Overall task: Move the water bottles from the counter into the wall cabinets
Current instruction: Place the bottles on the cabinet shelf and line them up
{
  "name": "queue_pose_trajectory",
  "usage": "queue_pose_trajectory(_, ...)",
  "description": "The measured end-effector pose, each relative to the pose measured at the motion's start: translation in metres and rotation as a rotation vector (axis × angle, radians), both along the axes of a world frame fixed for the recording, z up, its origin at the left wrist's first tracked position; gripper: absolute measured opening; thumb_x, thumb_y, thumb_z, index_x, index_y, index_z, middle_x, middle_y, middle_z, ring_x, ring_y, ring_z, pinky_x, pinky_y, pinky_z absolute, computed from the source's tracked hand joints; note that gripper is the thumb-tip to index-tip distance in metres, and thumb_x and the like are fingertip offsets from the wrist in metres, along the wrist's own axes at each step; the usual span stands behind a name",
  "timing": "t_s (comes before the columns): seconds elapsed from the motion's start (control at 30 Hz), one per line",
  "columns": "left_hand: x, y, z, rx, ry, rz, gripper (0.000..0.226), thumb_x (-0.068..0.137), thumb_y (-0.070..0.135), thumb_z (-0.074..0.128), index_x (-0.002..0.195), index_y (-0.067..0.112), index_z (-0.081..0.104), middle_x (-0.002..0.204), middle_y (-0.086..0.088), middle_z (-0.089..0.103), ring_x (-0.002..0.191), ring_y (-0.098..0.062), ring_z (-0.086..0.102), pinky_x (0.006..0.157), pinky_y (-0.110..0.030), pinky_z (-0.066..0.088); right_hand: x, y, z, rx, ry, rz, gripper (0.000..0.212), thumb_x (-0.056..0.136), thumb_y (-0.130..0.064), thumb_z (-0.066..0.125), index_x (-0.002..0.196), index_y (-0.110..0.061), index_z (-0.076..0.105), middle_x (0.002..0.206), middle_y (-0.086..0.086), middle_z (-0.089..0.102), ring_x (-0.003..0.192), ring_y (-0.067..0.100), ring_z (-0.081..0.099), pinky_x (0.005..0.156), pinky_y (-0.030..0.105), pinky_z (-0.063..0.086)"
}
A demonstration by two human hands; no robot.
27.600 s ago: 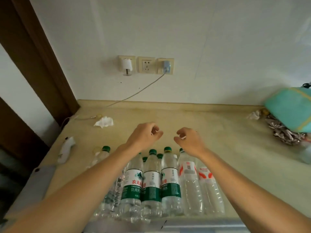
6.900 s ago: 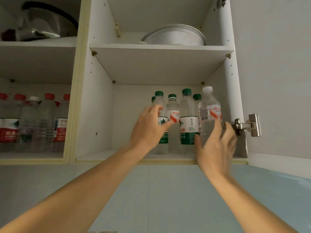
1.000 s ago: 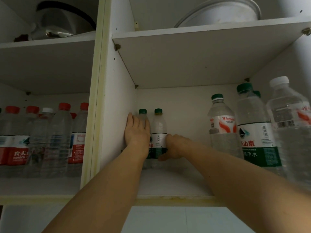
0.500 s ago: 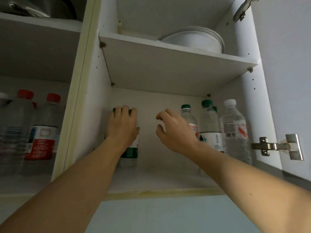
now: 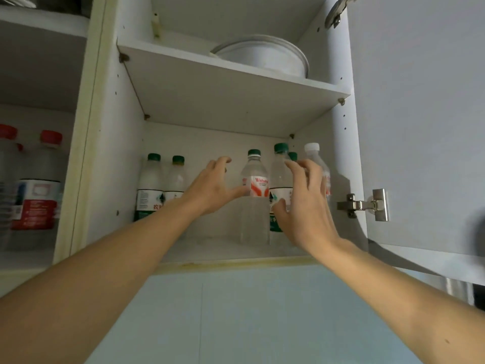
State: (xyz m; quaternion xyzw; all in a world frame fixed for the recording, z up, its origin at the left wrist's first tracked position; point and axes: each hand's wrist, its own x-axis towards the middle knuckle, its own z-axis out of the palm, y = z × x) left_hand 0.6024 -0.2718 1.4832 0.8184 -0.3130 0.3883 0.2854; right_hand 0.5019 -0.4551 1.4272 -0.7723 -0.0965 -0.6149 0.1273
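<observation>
- The left hand [image 5: 210, 190] was flat on the two green-cap bottles [image 5: 160, 190] by the left wall of the cabinet [image 5: 105, 153] a moment ago. Now it has let go and moved right, next to the red-label bottle [image 5: 254, 195], with its thumb touching or almost touching that bottle.
- The right hand [image 5: 304, 206] has moved right too. It is now open in front of the green-label bottle [image 5: 280, 179], just right of the red-label bottle.
- The two green-cap bottles now stand alone, well to the left of the red-label bottle.
- At the start all these bottles stood on the counter.
</observation>
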Motion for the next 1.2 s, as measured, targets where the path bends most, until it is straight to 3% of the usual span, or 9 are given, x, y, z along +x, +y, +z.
queue_pose_trajectory(0.3,0.001,-0.046,-0.004,-0.178,0.382,-0.255,0.109,0.086,0.039,0.077,0.16,0.025,-0.001,0.15,-0.01,0.049,0.125,-0.024,0.056,0.099,-0.044,0.046,0.005,-0.009,-0.024,0.172,0.019,0.257,0.08,0.085,-0.009,0.068,0.153,-0.019,0.028,0.15,-0.003,0.03,0.128,0.01,0.037,0.099,0.023,0.037)
queue_pose_trajectory(0.47,0.013,-0.055,-0.018,-0.234,0.438,-0.341,0.077,0.088,0.027,0.076,0.146,0.027,0.025,0.126,0.004,0.061,0.098,-0.003,0.058,0.074,-0.028,0.051,0.01,-0.008,-0.032,0.238,0.068,0.316,0.079,0.085,-0.003,0.067,0.153,-0.016,0.029,0.15,0.001,0.033,0.127,0.008,0.039,0.088,-0.009,0.023)
queue_pose_trajectory(0.53,0.016,-0.054,-0.021,-0.24,0.431,-0.343,0.071,0.089,0.027,0.074,0.145,0.03,0.029,0.11,0.014,0.058,0.095,-0.001,0.056,0.067,-0.026,0.048,0.01,-0.008,-0.032,0.25,0.066,0.316,0.077,0.085,-0.002,0.066,0.153,-0.014,0.031,0.149,0.003,0.036,0.126,0.007,0.038,0.085,-0.012,0.021)
queue_pose_trajectory(0.6,0.018,-0.052,-0.021,-0.237,0.431,-0.337,0.065,0.09,0.027,0.073,0.141,0.033,0.032,0.107,0.017,0.056,0.096,-0.003,0.056,0.066,-0.027,0.049,0.01,-0.008,-0.031,0.26,0.069,0.316,0.075,0.085,-0.003,0.067,0.151,-0.014,0.034,0.147,0.003,0.038,0.126,0.008,0.04,0.091,-0.006,0.026)
queue_pose_trajectory(0.7,0.021,-0.043,-0.02,-0.213,0.451,-0.322,0.054,0.09,0.029,0.073,0.128,0.041,0.035,0.104,0.021,0.053,0.094,-0.003,0.055,0.065,-0.027,0.049,0.01,-0.007,-0.029,0.309,0.098,0.318,0.067,0.085,-0.007,0.069,0.146,-0.015,0.042,0.14,0.002,0.047,0.123,0.017,0.051,0.1,0.023,0.044)
queue_pose_trajectory(0.77,0.023,-0.033,-0.02,-0.205,0.454,-0.31,0.052,0.089,0.03,0.073,0.124,0.044,0.037,0.104,0.021,0.055,0.095,-0.004,0.058,0.062,-0.025,0.05,0.011,-0.008,-0.028,0.346,0.135,0.32,0.064,0.086,-0.01,0.07,0.143,-0.016,0.043,0.132,0.001,0.055,0.118,0.018,0.056,0.098,0.034,0.049)
queue_pose_trajectory(0.93,0.024,-0.005,-0.018,-0.179,0.483,-0.299,0.065,0.085,0.036,0.077,0.136,0.044,0.037,0.107,0.02,0.057,0.102,-0.009,0.061,0.066,-0.027,0.055,0.015,-0.009,-0.014,0.404,0.302,0.326,0.062,0.084,-0.024,0.078,0.135,-0.021,0.043,0.113,-0.003,0.064,0.102,0.017,0.064,0.08,0.029,0.055)
queue_pose_trajectory(1.03,0.023,0.005,-0.017,-0.176,0.492,-0.29,0.077,0.085,0.035,0.077,0.147,0.041,0.031,0.11,0.019,0.055,0.103,-0.01,0.061,0.069,-0.028,0.057,0.02,-0.005,-0.002,0.402,0.421,0.279,0.067,0.082,-0.025,0.081,0.135,-0.019,0.041,0.12,0.005,0.062,0.107,0.025,0.064,0.088,0.041,0.058)
queue_pose_trajectory(1.2,0.023,0.012,-0.016,-0.166,0.525,-0.283,0.078,0.087,0.029,0.076,0.149,0.039,0.03,0.126,0.01,0.056,0.12,-0.02,0.058,0.091,-0.042,0.057,0.032,-0.003,0.018,0.35,0.627,0.311,0.069,0.083,-0.01,0.079,0.138,-0.01,0.037,0.124,0.009,0.062,0.111,0.026,0.063,0.091,0.044,0.058)
